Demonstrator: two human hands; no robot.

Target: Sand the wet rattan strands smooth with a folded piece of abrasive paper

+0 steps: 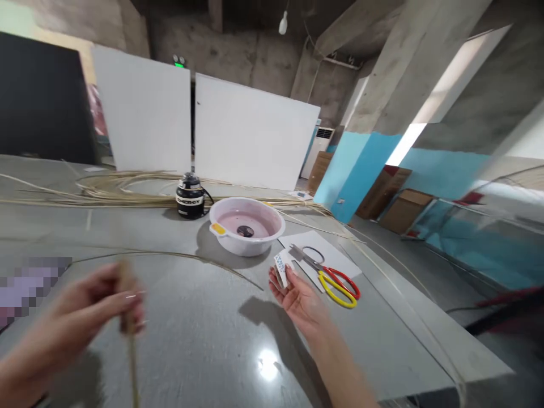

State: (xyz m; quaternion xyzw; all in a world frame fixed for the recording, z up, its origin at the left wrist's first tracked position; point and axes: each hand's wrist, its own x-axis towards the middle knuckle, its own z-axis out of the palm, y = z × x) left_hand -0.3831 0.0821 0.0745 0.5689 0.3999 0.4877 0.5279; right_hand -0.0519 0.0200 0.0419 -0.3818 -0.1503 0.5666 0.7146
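Observation:
My left hand (96, 309), blurred by motion, is closed around a thin bamboo strip (133, 368) that runs down toward the bottom of the view. In my right hand (301, 303), a small folded piece of sandpaper (281, 270), white with blue lettering, is pinched between thumb and fingers. Just right of that hand lie scissors (318, 266) with one red and one yellow handle, partly on a white sheet (340, 258). Another thin strip (191, 256) lies across the grey table between my hands.
A white basin (246, 246) of pinkish liquid stands on the table (191, 340), with a dark round thing inside. Beside it is a black device (190, 198) marked "ENERGY". Long coiled strips (110, 190) stretch along the back, before white boards (255, 130).

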